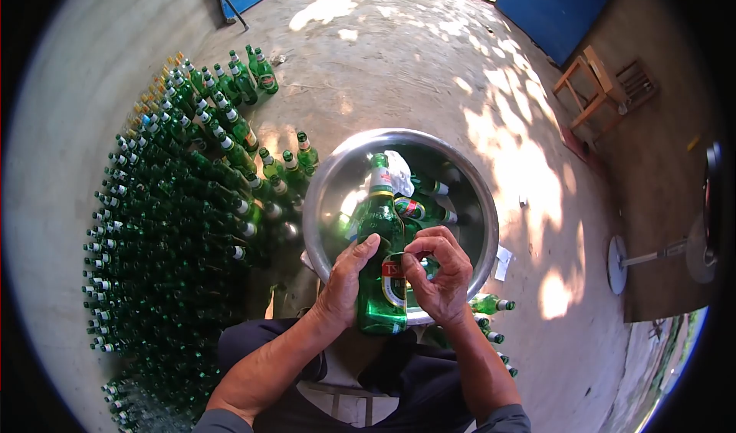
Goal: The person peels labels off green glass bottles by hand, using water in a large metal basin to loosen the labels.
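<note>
A green glass beer bottle [381,230] is held at a tilt over a wide metal basin, its neck pointing away from me. My left hand [346,286] is wrapped round its left side, thumb on the glass. At its right side my right hand [441,272] is closed in a pinch, with thumb and forefinger at the edge of the red and white label [393,280]. Inside the metal basin [489,217] lie more green bottles [412,208] and a crumpled white cloth-like thing [399,172], partly behind the held bottle's neck.
A dense crowd of green bottles [165,226] stands on the floor at my left. Several more bottles [491,304] lie right of the basin, near my knee. Further right are a standing fan [618,264] and a wooden stool [594,80]. Blue doors [556,11] stand at the back.
</note>
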`<state>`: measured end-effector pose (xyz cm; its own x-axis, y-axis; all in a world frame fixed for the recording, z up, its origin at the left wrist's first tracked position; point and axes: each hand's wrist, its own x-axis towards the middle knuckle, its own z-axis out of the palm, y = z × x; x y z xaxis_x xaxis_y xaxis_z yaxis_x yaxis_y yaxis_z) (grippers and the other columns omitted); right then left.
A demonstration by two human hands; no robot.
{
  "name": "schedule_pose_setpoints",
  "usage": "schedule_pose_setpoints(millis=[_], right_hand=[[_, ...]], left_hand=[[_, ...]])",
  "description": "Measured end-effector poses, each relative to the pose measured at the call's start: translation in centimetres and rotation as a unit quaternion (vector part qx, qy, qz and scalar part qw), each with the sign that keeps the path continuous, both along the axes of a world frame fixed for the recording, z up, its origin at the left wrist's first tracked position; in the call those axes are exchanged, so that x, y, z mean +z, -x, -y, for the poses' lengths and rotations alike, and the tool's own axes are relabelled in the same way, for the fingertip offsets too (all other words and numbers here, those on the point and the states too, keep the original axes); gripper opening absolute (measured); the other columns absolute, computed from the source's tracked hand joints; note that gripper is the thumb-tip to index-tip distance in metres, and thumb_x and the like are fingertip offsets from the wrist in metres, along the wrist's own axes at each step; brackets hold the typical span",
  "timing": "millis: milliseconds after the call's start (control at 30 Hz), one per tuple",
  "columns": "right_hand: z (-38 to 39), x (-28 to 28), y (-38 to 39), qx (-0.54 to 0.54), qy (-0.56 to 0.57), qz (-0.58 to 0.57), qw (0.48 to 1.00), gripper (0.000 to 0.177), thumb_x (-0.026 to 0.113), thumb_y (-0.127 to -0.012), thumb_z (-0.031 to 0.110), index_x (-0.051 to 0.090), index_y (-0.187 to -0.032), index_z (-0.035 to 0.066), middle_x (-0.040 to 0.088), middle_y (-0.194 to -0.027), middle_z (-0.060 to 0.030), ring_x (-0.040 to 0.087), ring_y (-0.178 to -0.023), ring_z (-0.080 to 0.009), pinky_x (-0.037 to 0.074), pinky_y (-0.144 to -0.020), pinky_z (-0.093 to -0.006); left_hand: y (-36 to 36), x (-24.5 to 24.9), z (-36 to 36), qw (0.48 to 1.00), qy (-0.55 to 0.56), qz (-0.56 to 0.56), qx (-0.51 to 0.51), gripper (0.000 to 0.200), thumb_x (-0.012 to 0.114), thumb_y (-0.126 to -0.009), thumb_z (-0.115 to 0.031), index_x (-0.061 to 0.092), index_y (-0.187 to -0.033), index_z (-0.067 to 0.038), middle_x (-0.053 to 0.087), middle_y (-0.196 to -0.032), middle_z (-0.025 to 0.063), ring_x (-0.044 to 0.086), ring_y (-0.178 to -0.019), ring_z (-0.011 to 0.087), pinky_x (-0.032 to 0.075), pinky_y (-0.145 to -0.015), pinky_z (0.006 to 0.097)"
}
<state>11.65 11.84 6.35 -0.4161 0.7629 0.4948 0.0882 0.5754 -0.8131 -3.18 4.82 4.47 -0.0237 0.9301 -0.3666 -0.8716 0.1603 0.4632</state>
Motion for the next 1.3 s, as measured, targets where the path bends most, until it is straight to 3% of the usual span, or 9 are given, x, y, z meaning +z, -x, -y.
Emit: schedule_pose_setpoints(millis=[67, 133, 267, 333, 600, 667, 1133, 1300], right_hand=[[0.1, 0.4, -0.1, 0.013, 0.017, 0.013, 1.000, 0.024, 0.073, -0.080, -0.004, 0.069, -0.104, 0.001, 0.065, -0.098, -0.0111, 0.065, -0.075, -0.0162, 0.054, -0.067, -0.0299], [0.1, 0.9, 0.2, 0.025, 0.028, 0.010, 0.999, 0.031, 0.074, -0.080, -0.004, 0.070, -0.110, 0.002, 0.065, -0.101, -0.0117, 0.065, -0.078, -0.0172, 0.055, -0.069, -0.0305], [-0.1, 1.1, 0.1, 0.053, 0.002, 0.057, 0.997, 0.046, 0.078, -0.078, -0.002, 0.071, -0.123, 0.006, 0.065, -0.108, -0.0138, 0.067, -0.089, -0.0210, 0.055, -0.073, -0.0333], [-0.2, 0.5, 0.2, 0.053, -0.007, 0.054, 0.997, 0.044, 0.079, -0.078, -0.002, 0.072, -0.121, 0.006, 0.065, -0.107, -0.0137, 0.068, -0.089, -0.0218, 0.055, -0.073, -0.0335], [-0.2, -0.6, 0.2, 0.007, -0.052, 0.050, 0.997, 0.026, 0.077, -0.079, -0.007, 0.074, -0.102, 0.004, 0.067, -0.092, -0.0112, 0.069, -0.082, -0.0243, 0.056, -0.067, -0.0337], [-0.1, -0.5, 0.2, -0.010, -0.074, 0.056, 0.996, 0.020, 0.076, -0.082, -0.010, 0.075, -0.099, 0.002, 0.067, -0.094, -0.0105, 0.068, -0.079, -0.0187, 0.056, -0.066, -0.0301], [0.8, 0.5, 0.2, -0.014, -0.086, 0.034, 0.996, 0.024, 0.071, -0.081, -0.015, 0.073, -0.100, 0.000, 0.066, -0.093, -0.0121, 0.067, -0.078, -0.0204, 0.054, -0.067, -0.0307], [1.0, 0.6, 0.1, -0.019, -0.092, 0.028, 0.995, 0.024, 0.071, -0.082, -0.015, 0.073, -0.100, -0.001, 0.066, -0.093, -0.0124, 0.067, -0.078, -0.0200, 0.054, -0.067, -0.0306]], left_hand=[[0.1, -0.2, 0.0, 1.000, -0.005, 0.010, -0.003, 0.036, 0.057, -0.104, -0.034, 0.060, -0.124, -0.004, 0.068, -0.108, 0.0066, 0.068, -0.094, 0.0158, 0.057, -0.087, 0.0334], [0.4, -1.0, 0.0, 0.999, -0.022, 0.035, -0.014, 0.041, 0.057, -0.104, -0.034, 0.055, -0.132, -0.004, 0.068, -0.112, 0.0110, 0.069, -0.099, 0.0222, 0.059, -0.090, 0.0395], [0.5, -0.7, 0.0, 0.999, -0.025, 0.030, -0.015, 0.041, 0.057, -0.104, -0.035, 0.055, -0.132, -0.005, 0.068, -0.111, 0.0106, 0.069, -0.098, 0.0220, 0.059, -0.089, 0.0393], [0.4, -0.1, 0.1, 1.000, -0.010, 0.028, 0.003, 0.036, 0.057, -0.104, -0.033, 0.061, -0.123, -0.003, 0.068, -0.107, 0.0072, 0.068, -0.094, 0.0161, 0.058, -0.084, 0.0332], [0.2, -0.4, 0.0, 1.000, -0.001, 0.029, -0.001, 0.034, 0.057, -0.105, -0.032, 0.061, -0.123, -0.004, 0.068, -0.109, 0.0074, 0.069, -0.096, 0.0170, 0.058, -0.087, 0.0344], [0.2, -0.2, -0.1, 0.999, -0.002, 0.043, -0.008, 0.034, 0.056, -0.105, -0.033, 0.061, -0.123, -0.004, 0.068, -0.109, 0.0076, 0.069, -0.096, 0.0174, 0.058, -0.087, 0.0348], [0.9, -0.6, -0.3, 0.991, -0.040, 0.129, -0.015, 0.043, 0.053, -0.106, -0.035, 0.055, -0.135, -0.004, 0.068, -0.120, 0.0133, 0.069, -0.105, 0.0241, 0.058, -0.093, 0.0416], [0.9, 0.5, -0.5, 0.993, -0.015, 0.119, -0.002, 0.043, 0.050, -0.106, -0.041, 0.058, -0.130, -0.006, 0.071, -0.111, 0.0115, 0.071, -0.098, 0.0251, 0.058, -0.088, 0.0437]])
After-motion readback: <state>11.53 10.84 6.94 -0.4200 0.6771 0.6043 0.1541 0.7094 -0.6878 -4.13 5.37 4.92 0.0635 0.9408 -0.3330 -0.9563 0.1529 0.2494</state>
